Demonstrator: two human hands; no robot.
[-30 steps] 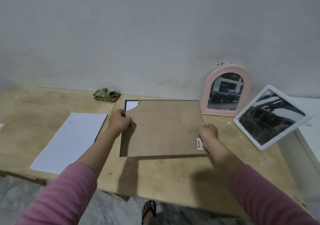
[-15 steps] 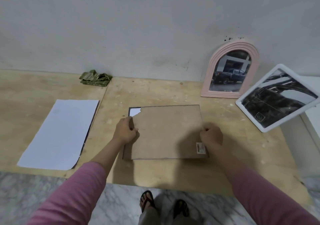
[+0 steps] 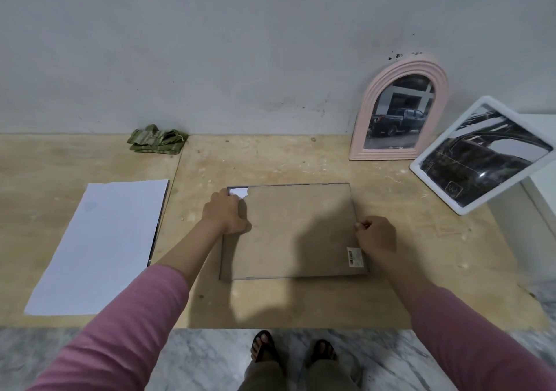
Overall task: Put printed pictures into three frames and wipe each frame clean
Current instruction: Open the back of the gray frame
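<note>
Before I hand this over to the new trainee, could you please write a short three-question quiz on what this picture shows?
1. True or false: the frame between the hands lies face down on the table, its brown backing board up.
2. Which frame leans upright against the wall? A) the pink arched frame B) the white frame C) the one under the hands.
3. Fill in: the folded green cloth lies by the wall, beyond the white ____.

Key:
1. True; the left hand and right hand grip its side edges.
2. A.
3. Paper.
</note>
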